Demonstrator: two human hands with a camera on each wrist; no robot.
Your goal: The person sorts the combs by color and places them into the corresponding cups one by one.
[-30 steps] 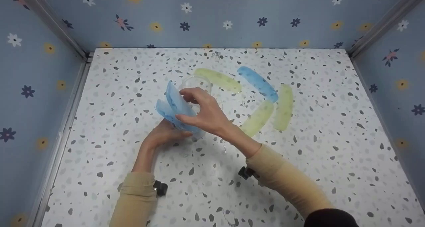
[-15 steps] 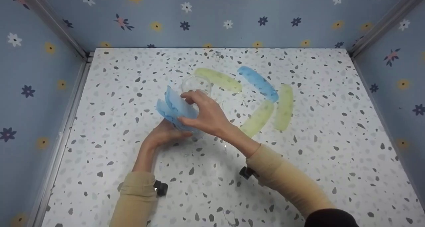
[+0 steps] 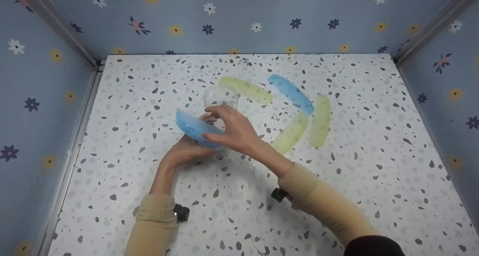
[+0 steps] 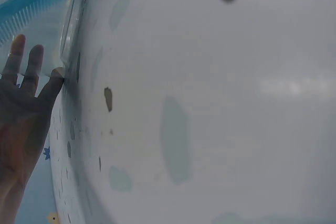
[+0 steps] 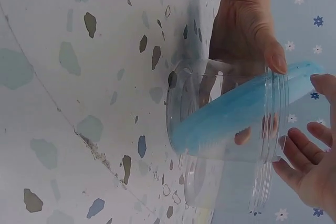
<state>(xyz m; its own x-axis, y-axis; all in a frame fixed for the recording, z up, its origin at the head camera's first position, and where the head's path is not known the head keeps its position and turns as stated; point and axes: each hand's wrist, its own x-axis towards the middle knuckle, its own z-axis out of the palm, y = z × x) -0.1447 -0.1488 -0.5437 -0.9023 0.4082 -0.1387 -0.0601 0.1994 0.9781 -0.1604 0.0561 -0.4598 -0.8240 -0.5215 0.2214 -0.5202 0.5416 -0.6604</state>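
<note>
A clear plastic jar (image 3: 221, 96) stands tilted on the speckled table, also seen as the jar (image 5: 226, 129) in the right wrist view. My left hand (image 3: 183, 151) grips its lower body from the near side, thumb on the wall. A bent light-blue strip (image 3: 194, 127) sits partly inside it, and the strip (image 5: 231, 116) crosses the inside with one end sticking out past the mouth. My right hand (image 3: 232, 130) hovers over the mouth, its fingers (image 5: 325, 83) spread and touching that end. The left wrist view shows my left hand (image 4: 21, 103) beside the strip (image 4: 37, 1).
Three pale yellow-green strips (image 3: 245, 89) (image 3: 321, 120) (image 3: 290, 133) and another blue strip (image 3: 291, 94) lie flat on the table to the right of the jar. Flowered blue walls (image 3: 37, 98) close in the left, back and right sides.
The blue strip stood up above the jar's mouth; it now lies lower and flatter, pushed further in. My right hand has dropped with it. The left hand has stayed put.
</note>
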